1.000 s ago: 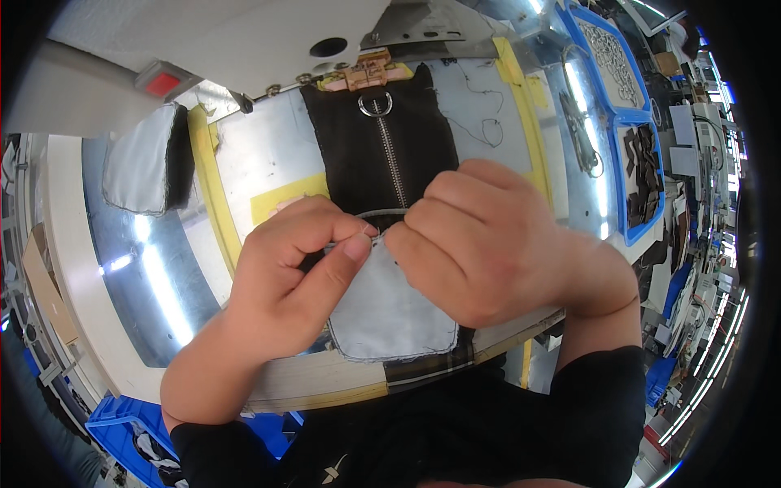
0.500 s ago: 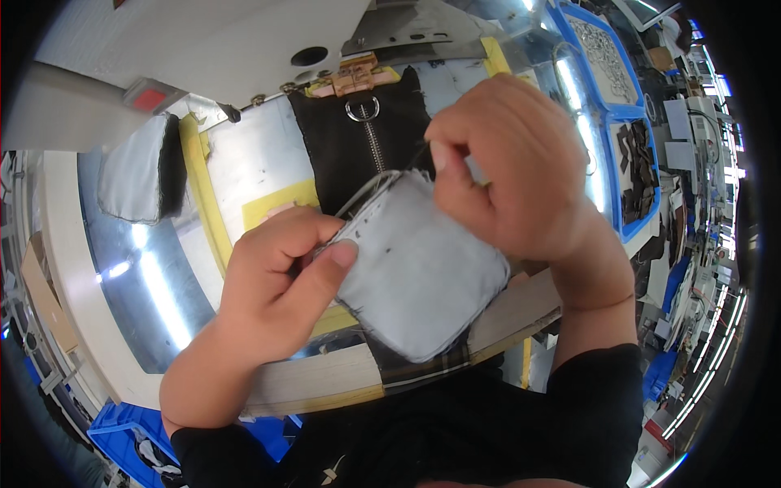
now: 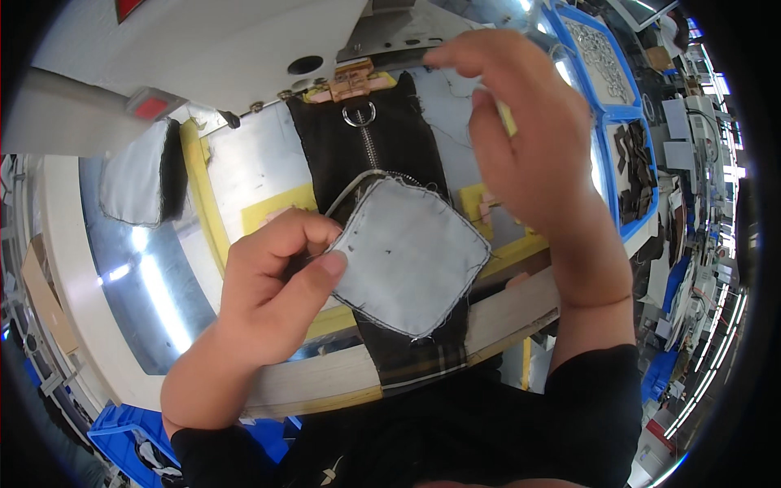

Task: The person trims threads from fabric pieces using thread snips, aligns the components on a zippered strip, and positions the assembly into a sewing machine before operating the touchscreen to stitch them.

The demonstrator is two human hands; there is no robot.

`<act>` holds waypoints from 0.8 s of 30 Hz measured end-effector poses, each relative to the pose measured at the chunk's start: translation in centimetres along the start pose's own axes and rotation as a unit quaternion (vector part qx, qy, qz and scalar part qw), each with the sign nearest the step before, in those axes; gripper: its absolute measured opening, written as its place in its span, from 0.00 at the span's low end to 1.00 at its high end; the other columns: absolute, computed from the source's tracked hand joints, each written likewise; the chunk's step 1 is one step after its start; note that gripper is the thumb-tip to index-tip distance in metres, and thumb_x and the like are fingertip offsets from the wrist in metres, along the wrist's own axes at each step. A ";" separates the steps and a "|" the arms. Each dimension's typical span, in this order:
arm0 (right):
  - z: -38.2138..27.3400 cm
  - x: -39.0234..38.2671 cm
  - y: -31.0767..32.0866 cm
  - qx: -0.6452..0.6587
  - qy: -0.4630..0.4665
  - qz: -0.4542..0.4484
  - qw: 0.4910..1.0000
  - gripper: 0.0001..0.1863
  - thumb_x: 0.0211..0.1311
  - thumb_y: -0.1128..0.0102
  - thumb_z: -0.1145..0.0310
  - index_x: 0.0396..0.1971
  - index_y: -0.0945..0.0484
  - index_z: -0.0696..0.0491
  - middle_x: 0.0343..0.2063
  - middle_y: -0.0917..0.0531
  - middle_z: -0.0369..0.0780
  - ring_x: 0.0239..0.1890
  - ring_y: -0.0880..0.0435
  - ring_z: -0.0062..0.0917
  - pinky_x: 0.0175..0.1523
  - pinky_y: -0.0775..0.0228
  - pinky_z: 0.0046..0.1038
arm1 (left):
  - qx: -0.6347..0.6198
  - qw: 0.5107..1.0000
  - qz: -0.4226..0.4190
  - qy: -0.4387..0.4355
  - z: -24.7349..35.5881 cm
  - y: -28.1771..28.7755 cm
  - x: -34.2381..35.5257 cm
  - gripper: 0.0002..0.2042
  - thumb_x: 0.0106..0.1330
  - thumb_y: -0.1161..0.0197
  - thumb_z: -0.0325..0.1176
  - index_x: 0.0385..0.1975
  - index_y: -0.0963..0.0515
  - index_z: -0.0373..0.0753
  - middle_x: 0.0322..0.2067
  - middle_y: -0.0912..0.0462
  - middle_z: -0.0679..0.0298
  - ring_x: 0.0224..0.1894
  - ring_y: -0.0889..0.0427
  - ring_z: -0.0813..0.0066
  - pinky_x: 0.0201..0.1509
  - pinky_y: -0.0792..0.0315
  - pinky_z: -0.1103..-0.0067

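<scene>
Between thumb and fingers, my left hand (image 3: 285, 285) pinches the left edge of a pale grey, roughly square fabric piece (image 3: 415, 256) with dark stitched, frayed edges. A pale cord curves along its upper left side. Beneath it lies a long black fabric strip (image 3: 333, 146) with a silver zipper (image 3: 368, 150) and a metal D-ring (image 3: 359, 114) near its far end. My right hand (image 3: 529, 130) hovers above the table to the right, thumb and fingers apart, holding nothing that I can see.
A white sewing machine (image 3: 203, 57) spans the far left, a pinkish clamp (image 3: 354, 84) under it. Another grey fabric piece (image 3: 138, 183) lies at left. Blue bins of metal rings (image 3: 598, 57) and dark strips (image 3: 634, 171) stand at right. Yellow tape (image 3: 281, 205) marks the table.
My right hand has left the grey piece's upper edge, moved up and opened. The grey piece has shifted slightly up and left, still in my left hand.
</scene>
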State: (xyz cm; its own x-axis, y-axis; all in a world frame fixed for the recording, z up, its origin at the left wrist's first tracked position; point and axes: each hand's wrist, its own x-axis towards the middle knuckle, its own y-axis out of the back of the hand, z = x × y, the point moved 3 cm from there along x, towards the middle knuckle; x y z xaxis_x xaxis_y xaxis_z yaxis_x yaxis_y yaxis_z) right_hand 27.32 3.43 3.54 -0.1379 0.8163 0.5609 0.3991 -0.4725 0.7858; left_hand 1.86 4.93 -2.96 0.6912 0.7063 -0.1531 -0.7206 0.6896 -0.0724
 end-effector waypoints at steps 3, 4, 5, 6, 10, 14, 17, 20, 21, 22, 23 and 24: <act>-3.0 -0.7 -0.5 0.162 0.095 -0.052 0.981 0.10 0.51 0.30 0.79 0.35 0.17 0.58 0.31 0.19 0.43 0.30 0.18 0.32 0.35 0.26 0.30 | -0.002 1.000 0.001 -0.019 0.6 -0.1 -0.1 0.04 0.70 0.38 0.23 0.41 0.21 0.31 0.30 0.25 0.68 0.31 0.31 0.84 0.36 0.36 0.83; -3.9 -1.2 -0.7 0.263 0.110 -0.101 0.953 0.15 0.46 0.29 0.79 0.37 0.17 0.58 0.32 0.18 0.42 0.31 0.18 0.34 0.35 0.25 0.32 | -0.012 1.000 0.004 -0.012 0.8 -0.2 -0.1 0.04 0.70 0.37 0.23 0.41 0.21 0.31 0.31 0.25 0.68 0.32 0.30 0.84 0.37 0.36 0.83; -4.0 -1.5 -1.0 0.263 0.109 -0.102 0.953 0.15 0.46 0.29 0.79 0.37 0.17 0.58 0.32 0.18 0.42 0.31 0.18 0.34 0.35 0.25 0.32 | -0.013 1.000 0.003 -0.012 0.8 -0.2 0.0 0.04 0.70 0.37 0.23 0.41 0.21 0.31 0.31 0.25 0.68 0.32 0.30 0.84 0.37 0.36 0.83; -4.2 -1.9 -1.3 0.226 0.136 -0.094 0.960 0.15 0.44 0.29 0.80 0.37 0.17 0.58 0.33 0.18 0.42 0.31 0.18 0.34 0.34 0.25 0.32 | 0.000 0.999 0.003 -0.037 0.9 -0.2 0.0 0.04 0.70 0.36 0.23 0.41 0.20 0.31 0.32 0.24 0.67 0.33 0.29 0.83 0.38 0.35 0.84; -4.7 -2.1 -1.5 0.183 0.167 -0.081 0.965 0.16 0.42 0.28 0.79 0.35 0.18 0.58 0.32 0.18 0.41 0.30 0.17 0.33 0.34 0.24 0.31 | 0.008 0.998 0.009 -0.063 1.2 -0.4 -0.1 0.04 0.69 0.36 0.22 0.41 0.19 0.32 0.34 0.22 0.64 0.35 0.27 0.80 0.40 0.34 0.83; -4.8 -2.3 -1.7 0.161 0.182 -0.069 0.968 0.14 0.43 0.29 0.79 0.35 0.18 0.59 0.32 0.18 0.42 0.29 0.17 0.33 0.33 0.24 0.31 | 0.057 0.993 0.002 -0.105 1.1 -0.1 0.1 0.06 0.67 0.35 0.21 0.41 0.19 0.31 0.34 0.21 0.61 0.35 0.25 0.75 0.40 0.32 0.80; -4.9 -2.2 -1.9 0.151 0.193 -0.073 0.967 0.13 0.44 0.31 0.78 0.34 0.18 0.60 0.32 0.18 0.42 0.29 0.18 0.33 0.33 0.25 0.31 | 0.095 0.989 0.000 -0.115 1.0 0.1 -0.1 0.07 0.65 0.34 0.22 0.41 0.19 0.31 0.34 0.21 0.59 0.35 0.24 0.69 0.41 0.31 0.78; -5.2 -2.3 -1.5 0.134 0.194 -0.081 0.969 0.13 0.45 0.31 0.77 0.33 0.19 0.60 0.32 0.19 0.42 0.29 0.18 0.33 0.33 0.25 0.31 | 0.110 0.986 -0.008 -0.123 1.2 -0.1 0.0 0.07 0.64 0.34 0.22 0.41 0.19 0.31 0.34 0.20 0.59 0.35 0.24 0.68 0.41 0.31 0.77; -5.3 -2.3 -1.5 0.117 0.196 -0.089 0.969 0.13 0.44 0.32 0.76 0.33 0.19 0.60 0.31 0.19 0.42 0.29 0.18 0.33 0.33 0.25 0.32 | 0.108 0.987 -0.006 -0.117 1.3 -0.1 0.1 0.07 0.65 0.34 0.22 0.41 0.19 0.31 0.34 0.20 0.59 0.35 0.24 0.68 0.41 0.31 0.77; -5.3 -2.2 -1.4 0.099 0.199 -0.097 0.970 0.13 0.44 0.32 0.75 0.33 0.19 0.60 0.31 0.19 0.42 0.29 0.18 0.33 0.33 0.25 0.32 | 0.107 0.988 -0.005 -0.112 1.4 -0.2 0.1 0.07 0.65 0.34 0.22 0.41 0.19 0.31 0.34 0.20 0.59 0.35 0.24 0.68 0.41 0.31 0.77; -5.3 -2.2 -1.3 0.099 0.198 -0.096 0.970 0.13 0.44 0.32 0.75 0.33 0.19 0.60 0.31 0.19 0.42 0.29 0.18 0.33 0.33 0.25 0.32 | 0.107 0.988 -0.006 -0.112 1.4 -0.2 0.1 0.07 0.65 0.34 0.22 0.41 0.19 0.31 0.34 0.20 0.59 0.35 0.24 0.68 0.41 0.31 0.77; -5.2 -2.0 -1.2 0.110 0.178 -0.092 0.973 0.12 0.45 0.31 0.75 0.32 0.19 0.59 0.30 0.20 0.42 0.29 0.18 0.33 0.33 0.26 0.31 | 0.098 0.988 -0.004 -0.118 1.2 -0.1 0.2 0.06 0.66 0.35 0.22 0.41 0.19 0.31 0.34 0.21 0.60 0.35 0.24 0.70 0.41 0.32 0.78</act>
State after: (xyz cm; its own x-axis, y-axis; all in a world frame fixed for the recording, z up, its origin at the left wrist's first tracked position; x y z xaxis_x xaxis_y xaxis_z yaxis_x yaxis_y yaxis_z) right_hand 22.40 0.62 2.80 -0.5160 0.6948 0.5009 0.5167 -0.2139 0.8290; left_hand 2.16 5.16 -1.75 0.7076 0.7017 0.0831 -0.7060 0.6973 0.1235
